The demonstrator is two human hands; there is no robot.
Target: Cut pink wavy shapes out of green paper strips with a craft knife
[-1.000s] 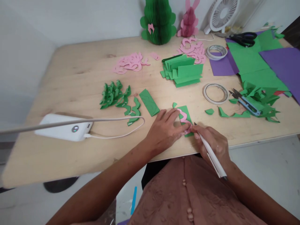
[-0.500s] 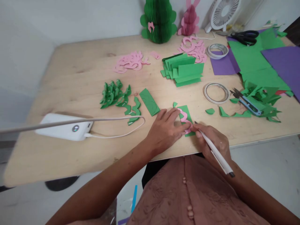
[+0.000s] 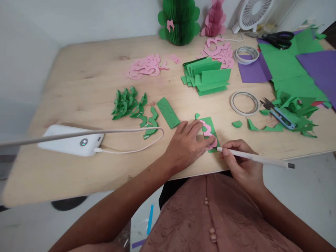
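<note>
Left hand (image 3: 185, 147) flat on green strip (image 3: 210, 131) near table edge (image 3: 288, 154); right hand (image 3: 243, 161) grips pen (image 3: 256, 159)

Green paper strip (image 3: 212, 132) under a pink cutout (image 3: 209, 132), white pen (image 3: 256, 159), purple sheets (image 3: 319, 69), pale wooden table (image 3: 86, 80)

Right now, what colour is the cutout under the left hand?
Pink cutout, lying on a green paper strip; head view.

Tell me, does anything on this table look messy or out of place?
Mostly craft clutter. Green paper scraps are heaped at the right, half burying blue snips. A white power bank sits close to the table edge, its cable looping across.
</note>
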